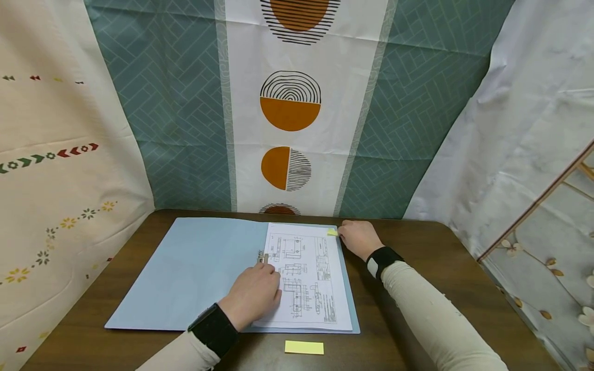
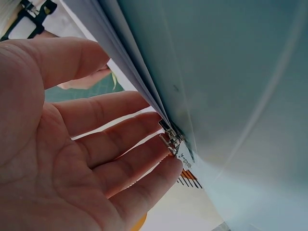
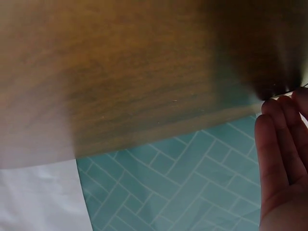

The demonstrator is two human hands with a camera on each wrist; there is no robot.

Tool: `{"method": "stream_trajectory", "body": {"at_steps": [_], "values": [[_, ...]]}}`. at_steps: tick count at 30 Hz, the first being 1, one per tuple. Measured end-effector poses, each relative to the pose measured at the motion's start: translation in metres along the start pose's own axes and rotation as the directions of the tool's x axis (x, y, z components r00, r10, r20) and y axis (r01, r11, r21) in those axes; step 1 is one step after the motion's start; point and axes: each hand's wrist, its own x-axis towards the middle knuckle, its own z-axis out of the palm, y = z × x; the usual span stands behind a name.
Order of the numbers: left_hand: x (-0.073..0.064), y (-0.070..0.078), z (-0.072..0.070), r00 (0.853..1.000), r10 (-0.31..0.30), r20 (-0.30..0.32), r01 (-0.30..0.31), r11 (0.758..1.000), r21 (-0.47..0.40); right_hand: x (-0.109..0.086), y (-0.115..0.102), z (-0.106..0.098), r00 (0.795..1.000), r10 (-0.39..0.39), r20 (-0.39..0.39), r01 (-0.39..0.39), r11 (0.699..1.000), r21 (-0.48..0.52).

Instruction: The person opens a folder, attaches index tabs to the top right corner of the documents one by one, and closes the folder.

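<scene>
A light-blue folder lies open on the table, with printed technical drawing sheets on its right side. At the folder's spine is a metal clip. My left hand lies over the sheets' left part, its fingers extended and the tips right at the clip. At the top right corner, a yellow sticky note marks the top sheet. My right hand is beside that corner, fingertips at the sticky note and folder edge; its outer fingers look straight, while its thumb's hold is hidden.
A yellow sticky pad sits on the brown wooden table just in front of the folder. Behind the table hangs a patterned green and white curtain, with pale cloths at both sides.
</scene>
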Motion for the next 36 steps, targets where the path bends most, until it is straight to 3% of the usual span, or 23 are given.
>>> {"method": "stream_trajectory", "body": {"at_steps": [7,11,15,20,23,29,36], "values": [[0.003,0.002,-0.004,1.0,0.002,0.003,-0.002,1.0,0.02,-0.004,0.005,-0.001,0.999,-0.007,-0.032,0.008,0.999,0.032],[0.01,0.006,-0.013,0.999,0.023,0.034,-0.025,0.998,0.052,-0.005,0.006,-0.005,1.0,-0.014,-0.025,0.015,1.0,0.022],[0.024,0.013,-0.026,0.996,0.062,0.068,-0.067,0.995,0.076,-0.005,0.007,-0.007,1.0,-0.016,-0.016,0.016,1.0,0.014],[0.055,0.028,-0.038,0.987,0.112,0.111,-0.121,0.99,0.076,-0.006,0.006,-0.006,0.999,-0.031,-0.012,0.031,1.0,0.007],[0.076,0.036,-0.036,0.98,0.132,0.146,-0.145,0.986,0.08,-0.007,0.004,-0.005,0.998,-0.062,-0.03,0.062,0.998,0.001],[0.109,0.047,-0.014,0.977,0.178,0.117,-0.194,0.972,0.135,-0.009,0.001,-0.003,0.994,-0.087,-0.06,0.087,0.996,0.002],[0.132,0.054,0.004,0.974,0.143,0.178,-0.168,0.977,0.131,-0.008,0.002,-0.002,0.993,-0.09,-0.07,0.091,0.996,0.004]]}}
